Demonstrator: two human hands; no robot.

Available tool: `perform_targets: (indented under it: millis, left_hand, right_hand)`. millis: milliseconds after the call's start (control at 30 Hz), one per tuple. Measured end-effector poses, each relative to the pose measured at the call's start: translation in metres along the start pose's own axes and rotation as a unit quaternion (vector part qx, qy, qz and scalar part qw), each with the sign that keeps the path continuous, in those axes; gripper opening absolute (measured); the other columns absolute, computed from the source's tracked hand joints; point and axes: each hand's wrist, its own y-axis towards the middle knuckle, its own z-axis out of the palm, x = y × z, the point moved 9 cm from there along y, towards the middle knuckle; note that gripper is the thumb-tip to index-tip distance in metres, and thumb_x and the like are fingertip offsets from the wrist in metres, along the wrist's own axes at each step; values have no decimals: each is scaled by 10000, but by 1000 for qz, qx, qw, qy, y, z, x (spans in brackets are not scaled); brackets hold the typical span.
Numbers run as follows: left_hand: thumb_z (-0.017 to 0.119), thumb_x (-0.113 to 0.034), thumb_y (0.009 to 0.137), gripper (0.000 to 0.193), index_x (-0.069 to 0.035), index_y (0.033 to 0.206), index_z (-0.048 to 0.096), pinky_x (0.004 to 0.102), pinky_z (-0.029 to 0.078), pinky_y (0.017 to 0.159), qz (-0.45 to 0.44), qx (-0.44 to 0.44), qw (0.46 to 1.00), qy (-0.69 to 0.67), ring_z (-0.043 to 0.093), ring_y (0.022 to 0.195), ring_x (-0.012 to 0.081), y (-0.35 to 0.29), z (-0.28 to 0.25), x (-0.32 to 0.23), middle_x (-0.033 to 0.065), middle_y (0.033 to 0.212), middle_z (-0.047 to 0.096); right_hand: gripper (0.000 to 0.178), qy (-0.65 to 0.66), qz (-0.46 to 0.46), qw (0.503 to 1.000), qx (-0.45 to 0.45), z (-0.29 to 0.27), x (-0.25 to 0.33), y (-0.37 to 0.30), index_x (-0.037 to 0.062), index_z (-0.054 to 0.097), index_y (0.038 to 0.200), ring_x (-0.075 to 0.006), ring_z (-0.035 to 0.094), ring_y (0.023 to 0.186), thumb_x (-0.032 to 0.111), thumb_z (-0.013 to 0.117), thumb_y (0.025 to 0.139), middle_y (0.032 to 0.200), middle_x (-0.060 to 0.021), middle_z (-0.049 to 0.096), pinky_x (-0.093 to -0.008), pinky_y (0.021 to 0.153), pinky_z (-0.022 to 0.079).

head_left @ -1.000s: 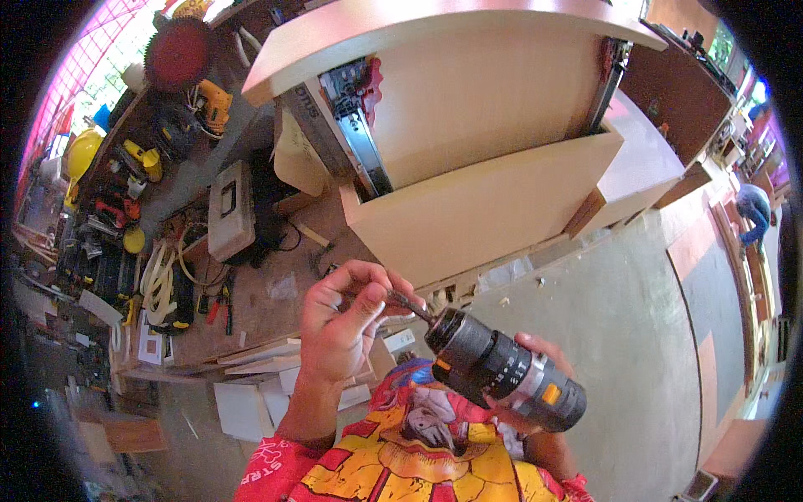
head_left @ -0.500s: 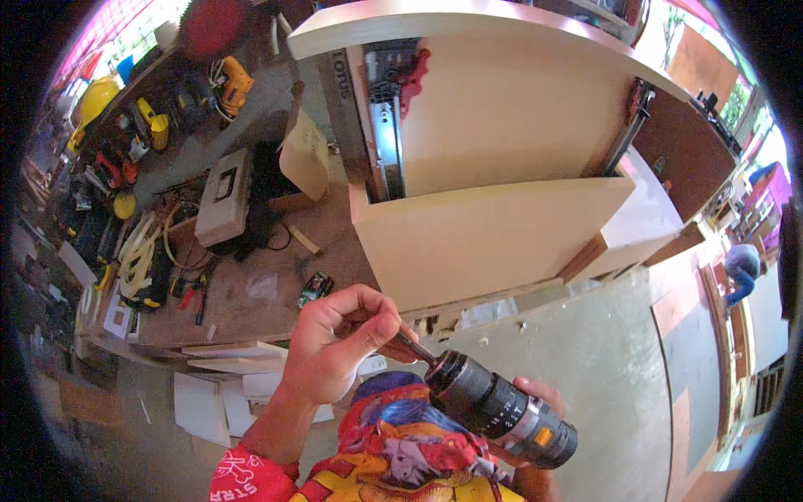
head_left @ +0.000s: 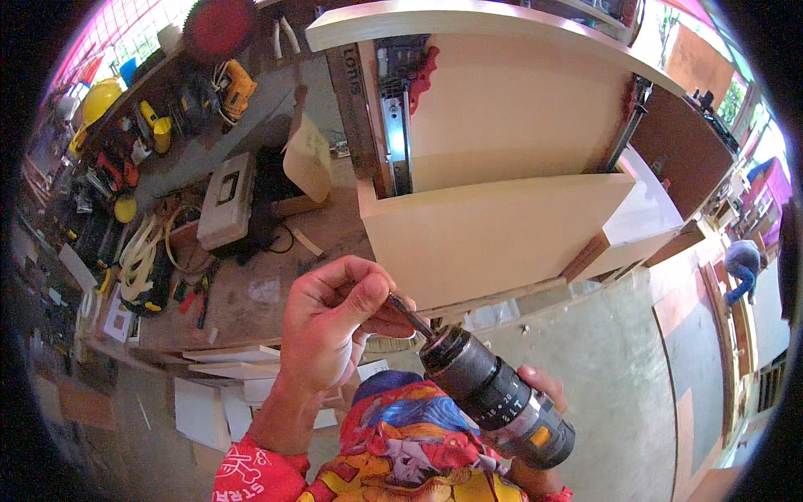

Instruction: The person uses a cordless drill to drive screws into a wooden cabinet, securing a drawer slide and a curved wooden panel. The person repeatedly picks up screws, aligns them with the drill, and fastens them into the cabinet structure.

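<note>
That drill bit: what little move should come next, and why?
Probably push the bit straight into the chuck and then tighten it. The left hand pinches the bit with its end at the chuck's mouth, while the right hand grips the drill; most of the bit is exposed.

Low in the frame, the left hand (head_left: 330, 322) pinches a thin metal bit (head_left: 407, 315) between thumb and fingertips, its far end seated in the black chuck of a cordless drill (head_left: 495, 397). The right hand (head_left: 535, 386) wraps the drill's body from behind, mostly hidden. Above them, filling the upper centre, stands a pale wooden drawer box (head_left: 493, 226) with metal slide rails (head_left: 396, 125) on its sides. At the upper left, a cluttered tabletop (head_left: 251, 289) carries a grey tool case (head_left: 227, 199), coiled cables and yellow tools.
</note>
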Motion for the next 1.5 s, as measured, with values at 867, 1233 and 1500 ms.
perform_targets:
  millis: [867, 1233, 1500]
  left_hand:
    - [696, -155, 1012, 160, 3, 1026, 673, 399, 665, 786, 7, 30, 998, 45, 777, 888, 310, 17, 24, -20, 168, 958, 750]
    - [629, -190, 1053, 207, 2, 1098, 691, 390, 650, 828, -24, 80, 996, -21, 770, 927, 293, 36, 35, -13, 163, 1016, 748]
    - [528, -340, 1099, 445, 68, 1235, 643, 381, 591, 982, -47, 129, 988, -64, 736, 1074, 294, 38, 44, -19, 189, 1157, 722]
  right_hand:
    - [835, 21, 43, 998, -31, 5, -12, -2, 49, 615, 1380, -218, 762, 695, 176, 989, 644, 852, -137, 775, -304, 605, 575]
    - [819, -55, -37, 993, -102, 6, 6, 16, 49, 659, 1350, -217, 765, 720, 232, 996, 626, 918, -149, 792, -307, 627, 574]
    - [806, 53, 40, 995, -70, 17, 1, 18, 52, 588, 1430, -224, 773, 853, 113, 951, 712, 1062, -179, 779, -326, 768, 608]
